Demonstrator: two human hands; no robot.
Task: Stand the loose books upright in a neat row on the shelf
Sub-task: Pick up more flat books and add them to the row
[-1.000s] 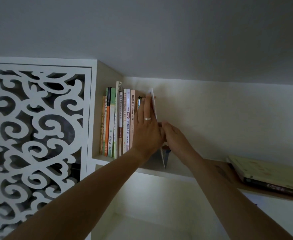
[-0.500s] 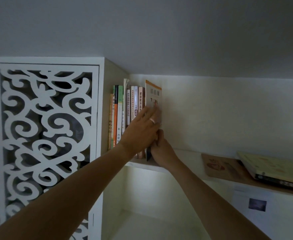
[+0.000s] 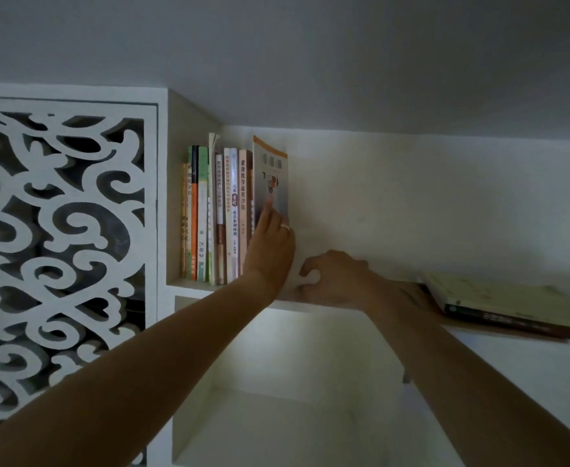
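A row of upright books [image 3: 216,214] stands at the left end of the white shelf [image 3: 189,285]. The last book in the row, with an orange-edged pale cover [image 3: 271,170], stands upright against the others. My left hand [image 3: 270,246] presses flat against that cover, fingers straight and pointing up. My right hand [image 3: 335,278] rests on the shelf board just right of it, fingers loosely curled and holding nothing. A stack of loose books [image 3: 512,305] lies flat further right; my right forearm crosses the stack's left end.
A white carved lattice panel [image 3: 57,247] fills the left side, with the cabinet's side wall beside the row. The white back wall runs behind the shelf. Below the shelf is an open lit compartment [image 3: 276,416].
The orange-edged book went from tilted to upright against the row. My right hand let go of its lower edge and drew right along the shelf. My left hand stays pressed on the cover.
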